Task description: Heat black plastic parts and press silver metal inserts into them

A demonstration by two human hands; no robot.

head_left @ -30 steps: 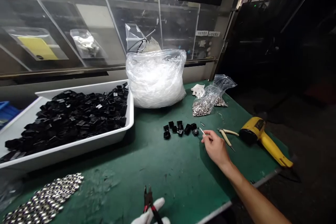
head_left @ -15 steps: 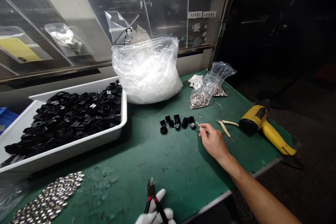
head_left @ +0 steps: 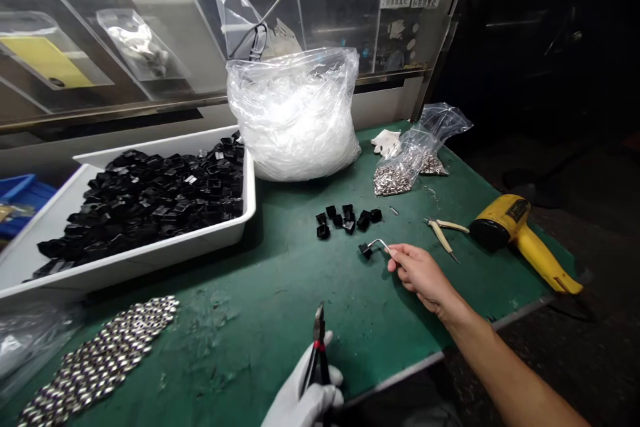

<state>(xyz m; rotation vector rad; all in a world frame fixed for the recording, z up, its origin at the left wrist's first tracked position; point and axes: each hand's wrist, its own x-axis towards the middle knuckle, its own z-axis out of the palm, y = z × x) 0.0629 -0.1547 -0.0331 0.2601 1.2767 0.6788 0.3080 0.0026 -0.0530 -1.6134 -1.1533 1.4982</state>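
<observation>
My left hand [head_left: 300, 395], in a white glove, is closed around cutting pliers [head_left: 319, 327] with black handles and red near the joint. The pliers point away from me, and their jaws look nearly together. My bare right hand [head_left: 419, 275] pinches a thin bent metal rod [head_left: 379, 241] shaped like an L. At the rod's far end is a small black square plastic cap [head_left: 365, 251], tilted, just over the green table [head_left: 280, 267]. Beyond it lie several loose black caps [head_left: 349, 219] in a cluster, with a small metal pin [head_left: 394, 211] to their right.
A white tray [head_left: 249, 180] full of black caps stands left, beside a clear bag [head_left: 300, 127] of white material. Bags of small metal parts [head_left: 393, 180] lie at the back right. Pale-handled pliers [head_left: 440, 237] and a yellow heat gun [head_left: 530, 240] sit right. Metal chain-like pieces [head_left: 110, 353] lie front left.
My right hand has drawn back from the cluster, with one black cap now on the rod's end. The left hand's pliers have come further into view and their jaws have narrowed. The view has shifted.
</observation>
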